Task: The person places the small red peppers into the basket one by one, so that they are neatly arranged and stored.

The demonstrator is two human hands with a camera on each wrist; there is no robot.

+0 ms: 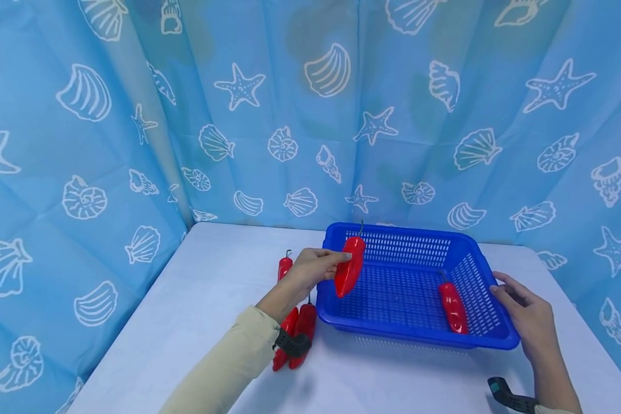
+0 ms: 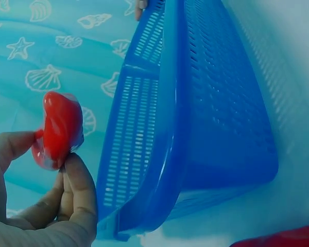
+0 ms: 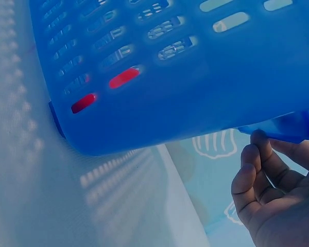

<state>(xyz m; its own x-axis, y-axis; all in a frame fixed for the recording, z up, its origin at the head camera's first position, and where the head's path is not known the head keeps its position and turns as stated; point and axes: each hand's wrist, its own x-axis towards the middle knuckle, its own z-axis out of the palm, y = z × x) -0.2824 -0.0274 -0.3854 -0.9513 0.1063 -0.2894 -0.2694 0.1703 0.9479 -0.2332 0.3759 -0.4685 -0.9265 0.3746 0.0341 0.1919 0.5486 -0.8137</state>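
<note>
My left hand [image 1: 313, 270] pinches a red chili pepper [image 1: 351, 267] with a green stem between thumb and fingers. The pepper hangs stem up over the left end of a blue plastic basket [image 1: 393, 332]. In the left wrist view, thumb and fingertips press the pepper [image 2: 62, 128] from both sides, beside the basket's rim [image 2: 175, 128]. Inside the basket, a second red chili pepper [image 1: 453, 307] lies toward the right. My right hand [image 1: 530, 313] grips the basket's right rim, thumb on top; the right wrist view shows curled fingers [image 3: 244, 180] at the rim's edge.
Left of the basket, several more red chili peppers [image 1: 305, 328] lie on the white table [image 1: 186, 322], partly hidden by the left forearm and its black wristband [image 1: 292, 343]. A blue curtain [image 1: 290, 115] with shell prints stands behind and at both sides.
</note>
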